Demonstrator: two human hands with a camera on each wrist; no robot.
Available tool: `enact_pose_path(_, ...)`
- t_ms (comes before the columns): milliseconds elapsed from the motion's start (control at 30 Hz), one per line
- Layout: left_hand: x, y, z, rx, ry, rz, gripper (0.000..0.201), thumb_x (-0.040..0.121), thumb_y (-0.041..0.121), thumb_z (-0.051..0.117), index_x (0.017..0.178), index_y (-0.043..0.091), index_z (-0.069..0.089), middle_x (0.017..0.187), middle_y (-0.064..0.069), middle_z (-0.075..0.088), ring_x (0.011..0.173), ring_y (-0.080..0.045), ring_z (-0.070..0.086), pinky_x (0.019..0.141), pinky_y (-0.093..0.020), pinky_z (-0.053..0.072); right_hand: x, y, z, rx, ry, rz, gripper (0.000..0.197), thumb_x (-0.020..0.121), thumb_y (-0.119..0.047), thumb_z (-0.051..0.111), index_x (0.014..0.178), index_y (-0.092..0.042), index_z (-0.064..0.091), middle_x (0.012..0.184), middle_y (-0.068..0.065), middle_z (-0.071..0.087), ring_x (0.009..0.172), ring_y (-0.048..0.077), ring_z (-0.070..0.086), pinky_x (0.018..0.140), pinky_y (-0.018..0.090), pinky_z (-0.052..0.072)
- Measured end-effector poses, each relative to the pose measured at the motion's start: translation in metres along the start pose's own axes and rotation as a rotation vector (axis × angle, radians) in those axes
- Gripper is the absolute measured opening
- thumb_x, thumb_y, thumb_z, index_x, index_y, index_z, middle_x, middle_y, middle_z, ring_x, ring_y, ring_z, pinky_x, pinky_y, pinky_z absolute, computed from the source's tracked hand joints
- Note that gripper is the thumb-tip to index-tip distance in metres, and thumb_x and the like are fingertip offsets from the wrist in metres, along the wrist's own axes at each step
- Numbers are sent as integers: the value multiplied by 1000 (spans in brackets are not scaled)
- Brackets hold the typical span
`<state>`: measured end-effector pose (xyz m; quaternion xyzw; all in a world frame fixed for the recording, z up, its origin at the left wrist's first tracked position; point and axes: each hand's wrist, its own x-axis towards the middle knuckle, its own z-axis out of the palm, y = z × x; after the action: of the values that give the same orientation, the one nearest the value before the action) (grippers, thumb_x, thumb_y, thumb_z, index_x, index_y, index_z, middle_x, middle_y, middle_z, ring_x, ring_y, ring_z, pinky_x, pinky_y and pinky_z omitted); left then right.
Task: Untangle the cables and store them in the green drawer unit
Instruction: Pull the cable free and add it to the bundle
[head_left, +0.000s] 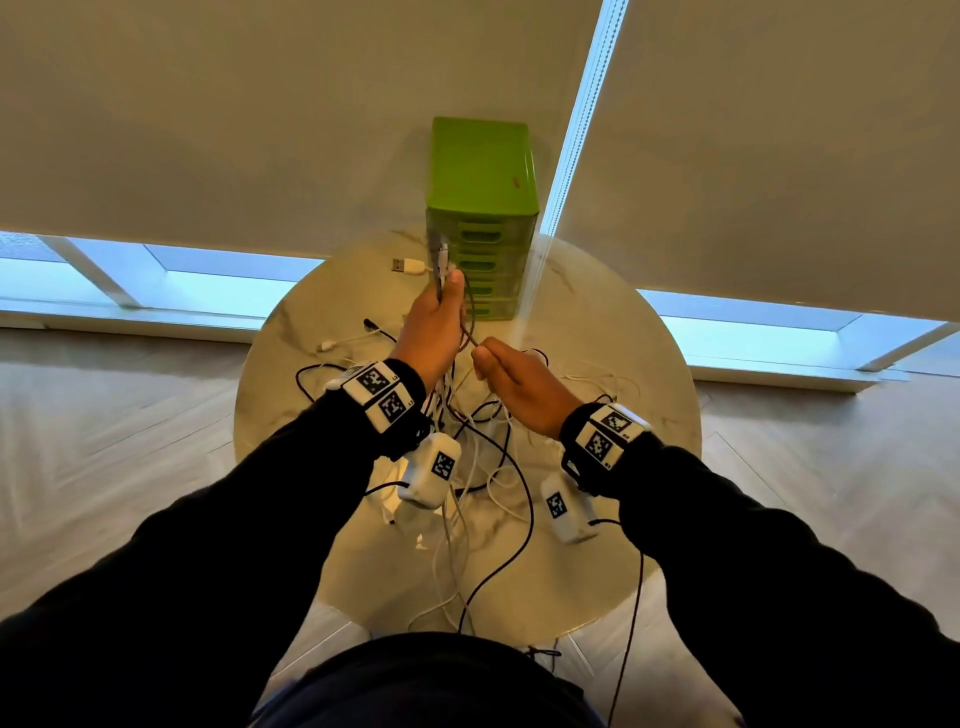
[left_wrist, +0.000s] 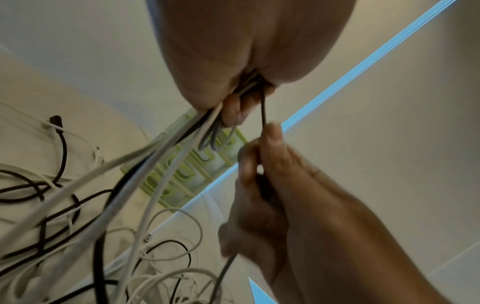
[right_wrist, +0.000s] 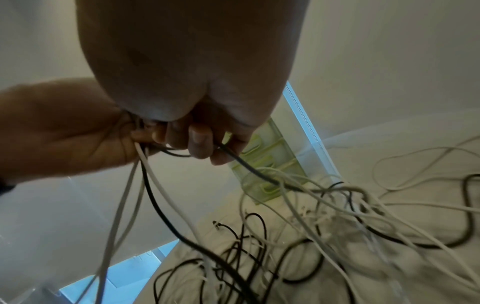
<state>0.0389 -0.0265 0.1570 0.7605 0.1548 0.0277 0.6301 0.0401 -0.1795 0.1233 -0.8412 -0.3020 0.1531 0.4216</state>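
A bundle of cables (head_left: 441, 260) is clenched in the left hand (head_left: 434, 325). A dark cable (left_wrist: 263, 109) is pinched by the right hand (head_left: 511, 376), at five o'clock from the left. The green drawer unit (head_left: 480, 208) is seen at twelve o'clock.

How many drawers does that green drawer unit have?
5 visible on the green plastic drawer unit, stacked from top to bottom; the left hand and its cables partly cover them.

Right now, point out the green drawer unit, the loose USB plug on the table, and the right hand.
green drawer unit (head_left: 480, 171): head view, on its flat top face.
USB plug (head_left: 407, 265): head view, on the white plug body lying left of the unit.
right hand (head_left: 514, 382): head view, on the back of the hand.
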Motion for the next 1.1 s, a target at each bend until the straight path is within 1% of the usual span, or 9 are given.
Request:
enact_pose_path(133,3,7,-15,-174,24,30,43,106,51,31,79,22,47,64,6,48,63,-14,53,62,-31,40,-18,22,8,-32,-25,34,35,108,-36,30,88,-15,49,75,-3,51,67,13,48,68,28,41)
enact_pose_path(300,7,29,-38,-406,72,79,27,108,40,35,88,26,46,58,10,27,48,-6,26,46,-21,27,-39,52,15,-90,-107,157,32,107,-38,30,84,-23,46,73,-1,50,66,15,45,68,31,37)
enact_pose_path(433,13,46,-62,-428,145,95,35,108,39,37,76,26,38,57,8,27,47,-7,22,44,-20,23,-51,88,15,-298,-195,204,33,106,-43,29,83,-27,47,77,1,58,73,25,54,74,37,40)
enact_pose_path(600,3,39,-63,-330,109,107,38,107,45,38,73,27,36,57,9,28,49,-7,25,47,-21,26,-42,91,3,-241,-31,204,32,107,-38,35,80,-28,49,68,-11,54,65,17,53,69,34,42)
enact_pose_path(767,-14,20,-36,-327,-13,76,40,109,35,34,71,25,33,53,12,27,47,-6,22,45,-20,23,-27,63,-7,-117,57,151,27,107,-29,36,93,-16,56,69,-4,60,64,16,58,69,30,45)
enact_pose_path(867,-22,17,-16,-392,-101,22,33,108,21,35,74,21,37,58,7,28,49,-8,24,46,-21,22,-29,61,-11,-247,-49,237,22,106,-24,37,103,-14,56,80,-3,69,75,20,64,80,34,48)
enact_pose_path(967,-30,24,6,-363,-207,-17,29,103,17,34,74,18,41,59,2,34,51,-12,30,50,-26,24,-46,79,-20,-454,-137,416,22,102,-25,37,114,-22,55,94,-2,73,91,26,66,91,40,47)
enact_pose_path(1033,-36,29,22,-328,-259,-44,29,101,18,34,73,19,42,61,3,42,54,-13,38,55,-27,30,-63,89,-28,-473,-184,553,26,99,-28,40,123,-28,51,108,2,72,99,26,65,93,38,46)
enact_pose_path(1100,-40,31,40,-320,-318,-52,29,101,18,34,73,19,42,64,3,48,56,-12,43,57,-26,35,-83,96,-35,-449,-161,601,41,96,-33,51,136,-30,45,128,4,63,114,27,59,98,37,43)
